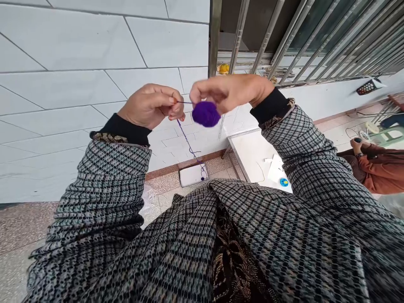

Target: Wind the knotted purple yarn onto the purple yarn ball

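Observation:
Both hands are raised in front of a white tiled wall. My left hand [154, 105] is closed in a pinch on a dark strand of purple yarn [185, 102]. This strand runs taut across to the fingertips of my right hand [232, 90]. The right hand is curled, slightly blurred, with a fuzzy purple yarn ball [206, 114] at its fingers; the exact contact is partly hidden. From below my left hand a loose, twisted purple yarn tail [186, 138] hangs down toward a white rectangular object [189, 176] on the floor.
A white table [252, 153] holds papers [275, 168] and a blue round item [283, 182]. Metal window bars [268, 33] stand at upper right, with a yellow object [224, 68] on the sill. Another person [375, 164] sits at far right. White strands [153, 195] lie on the floor.

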Demonstrator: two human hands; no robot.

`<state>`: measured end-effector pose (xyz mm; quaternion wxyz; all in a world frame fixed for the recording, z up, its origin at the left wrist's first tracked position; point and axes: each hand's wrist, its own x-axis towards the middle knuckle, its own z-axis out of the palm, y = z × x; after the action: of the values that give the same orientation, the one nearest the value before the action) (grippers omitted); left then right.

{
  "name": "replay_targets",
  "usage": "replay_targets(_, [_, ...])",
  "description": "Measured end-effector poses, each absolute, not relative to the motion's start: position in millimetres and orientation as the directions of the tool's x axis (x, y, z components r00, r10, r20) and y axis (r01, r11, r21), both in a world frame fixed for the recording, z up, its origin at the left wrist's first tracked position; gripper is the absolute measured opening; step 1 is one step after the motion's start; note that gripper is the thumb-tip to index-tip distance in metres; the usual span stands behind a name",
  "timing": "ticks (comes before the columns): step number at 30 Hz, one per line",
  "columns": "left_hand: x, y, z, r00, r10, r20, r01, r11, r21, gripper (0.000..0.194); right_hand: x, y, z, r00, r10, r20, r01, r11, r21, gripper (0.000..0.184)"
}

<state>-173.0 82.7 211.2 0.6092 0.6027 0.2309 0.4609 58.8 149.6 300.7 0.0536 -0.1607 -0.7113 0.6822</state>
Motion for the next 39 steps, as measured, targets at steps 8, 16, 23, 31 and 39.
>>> replay_targets(8, [-154,89,169,0.392,0.910,0.135,-0.399,0.036,0.916,0.029,39,140,327,-0.619,0.703,0.351,-0.497,-0.004,-0.868,0.034])
replay_targets(16, [-187,87,71,0.293,0.936,-0.195,-0.263,0.275,0.925,0.032,61,145,367,-0.315,0.885,0.344,-0.481,0.164,-0.861,0.053])
replay_targets(23, [-197,92,52,0.078,0.953,-0.294,-0.008,0.295,0.955,0.048,44,137,339,-0.575,0.767,0.287,-0.270,0.153,-0.951,0.021])
replay_targets(31, [-141,114,182,-0.012,0.905,0.426,-0.340,-0.404,0.849,0.032,15,132,325,-0.713,0.701,-0.005,0.088,0.082,-0.993,0.036])
replay_targets(39, [-132,109,193,-0.075,0.896,0.437,-0.250,-0.441,0.862,0.010,2,139,311,-0.544,0.820,0.176,-0.026,0.194,-0.981,0.025])
